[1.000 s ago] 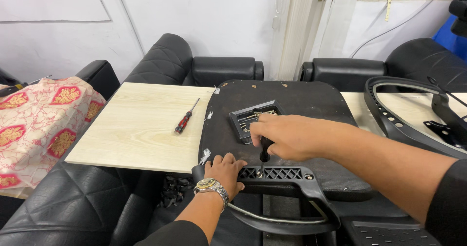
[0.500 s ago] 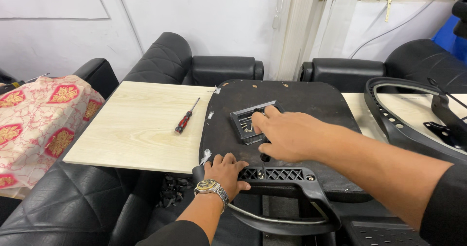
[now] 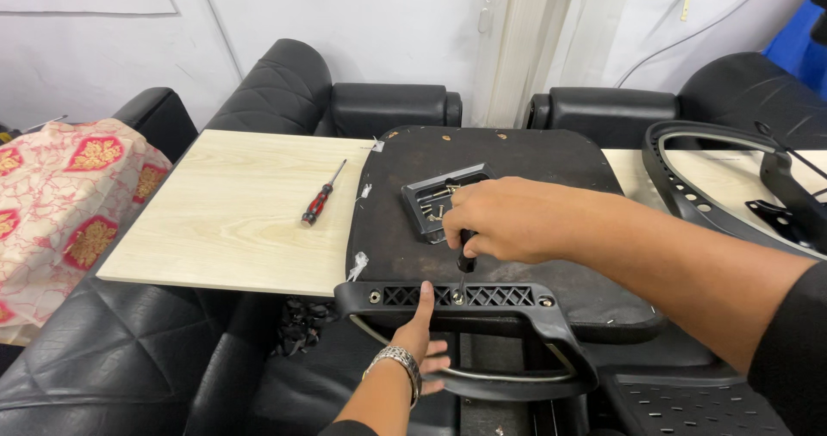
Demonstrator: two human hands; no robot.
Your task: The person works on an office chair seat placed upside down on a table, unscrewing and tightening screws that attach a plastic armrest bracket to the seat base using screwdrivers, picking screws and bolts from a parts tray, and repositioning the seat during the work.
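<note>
Two hands work at the near edge of an upturned black chair seat base (image 3: 482, 177) lying across a pale wooden board (image 3: 224, 212). Slipping looks like the main risk: the black-handled screwdriver (image 3: 466, 253) stands upright on a screw in the black plastic armrest bracket (image 3: 482, 298), and uneven pressure could make it cam out. The right hand (image 3: 508, 221) reaches in from the right, fingers closed around the handle. The left hand (image 3: 422, 328) comes up from below, thumb pressed on the bracket, fingers curled under.

Seat base (image 3: 517, 156): matt black, rough fabric-like underside. Armrest bracket (image 3: 457, 296): moulded matt plastic. Board (image 3: 233, 212): pale wood grain, smooth. Screwdriver (image 3: 320, 196): glossy red-black handle, metal shaft. Sofa (image 3: 284, 83): shiny black leather. Wristwatch (image 3: 398, 360): metal.
</note>
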